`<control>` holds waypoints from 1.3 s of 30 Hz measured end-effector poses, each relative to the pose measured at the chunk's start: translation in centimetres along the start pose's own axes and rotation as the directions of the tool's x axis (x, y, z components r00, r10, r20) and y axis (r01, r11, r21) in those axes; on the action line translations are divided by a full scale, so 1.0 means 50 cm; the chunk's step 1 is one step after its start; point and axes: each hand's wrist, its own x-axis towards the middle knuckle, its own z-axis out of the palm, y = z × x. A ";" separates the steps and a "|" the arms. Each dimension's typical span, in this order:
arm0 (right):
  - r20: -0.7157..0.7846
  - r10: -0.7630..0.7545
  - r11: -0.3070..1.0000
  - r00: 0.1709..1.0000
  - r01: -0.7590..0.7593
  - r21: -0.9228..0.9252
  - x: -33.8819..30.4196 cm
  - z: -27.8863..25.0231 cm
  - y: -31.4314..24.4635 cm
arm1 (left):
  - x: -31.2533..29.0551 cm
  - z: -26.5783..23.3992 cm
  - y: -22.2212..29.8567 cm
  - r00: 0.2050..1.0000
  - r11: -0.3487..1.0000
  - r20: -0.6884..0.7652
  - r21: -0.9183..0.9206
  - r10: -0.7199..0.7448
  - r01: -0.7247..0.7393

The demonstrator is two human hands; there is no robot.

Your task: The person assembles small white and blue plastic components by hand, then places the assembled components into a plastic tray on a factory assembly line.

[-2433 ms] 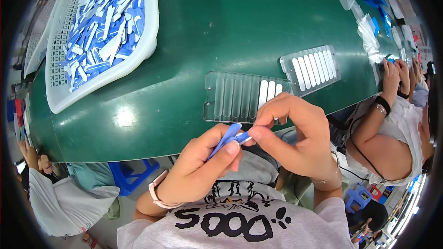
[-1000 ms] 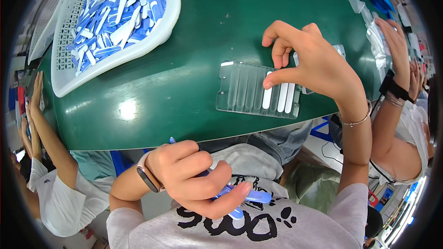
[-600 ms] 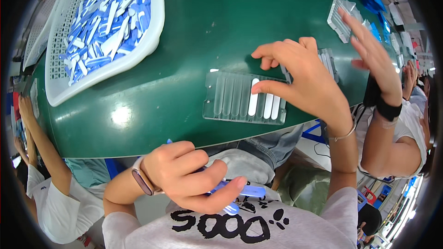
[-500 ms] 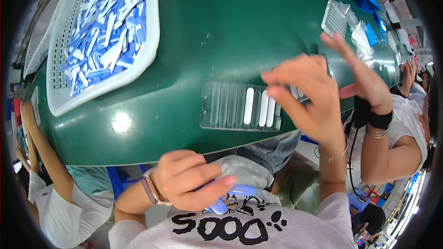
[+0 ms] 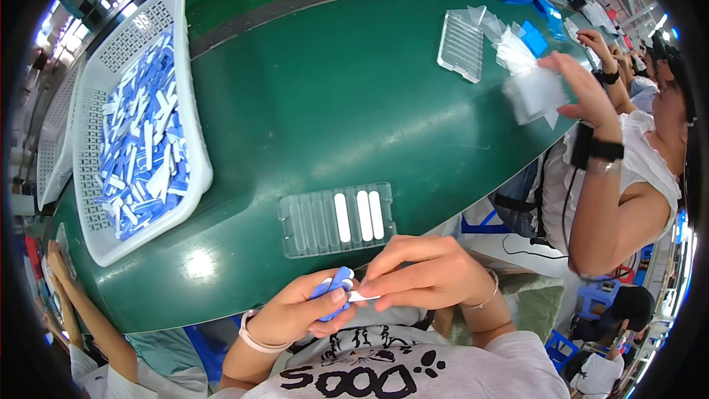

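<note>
My left hand [image 5: 314, 309] is closed around a small bunch of blue strips [image 5: 341, 278] with rounded ends, held above my lap at the table's front edge. White tips show among them. Beside it, my right hand [image 5: 432, 273] pinches a white strip [image 5: 363, 296] by its end, close against the bunch. Just beyond both hands lies a clear plastic tray [image 5: 313, 225] with parallel slots. Three white strips [image 5: 343, 218] lie in it, two of them side by side toward the right.
A white perforated basket [image 5: 198, 170] heaped with blue and white strips [image 5: 144, 140] stands at left. Another clear slotted tray [image 5: 461, 48] lies far right, near clear bags and blue packets [image 5: 533, 38]. A co-worker's hand [image 5: 587, 89] holds clear plastic there. More people sit left and right.
My right hand has come back from over the tray to meet my left, which has turned to show the bunch. The co-worker's hand has moved to clear plastic. The view has shifted.
</note>
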 end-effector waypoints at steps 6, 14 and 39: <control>-0.255 -0.151 0.920 0.955 0.041 -0.390 0.013 -0.023 -0.008 | -0.003 0.008 0.000 0.999 0.998 -0.004 -0.042 -0.051 0.051; 0.061 -0.211 0.379 0.976 0.139 -0.915 0.026 0.017 0.025 | -0.021 -0.007 -0.006 0.987 0.995 -0.126 -0.007 0.097 -0.098; -0.074 -0.292 0.205 0.954 -0.013 -0.979 -0.019 0.014 -0.001 | -0.029 -0.008 -0.003 0.966 0.991 -0.229 0.071 0.124 -0.111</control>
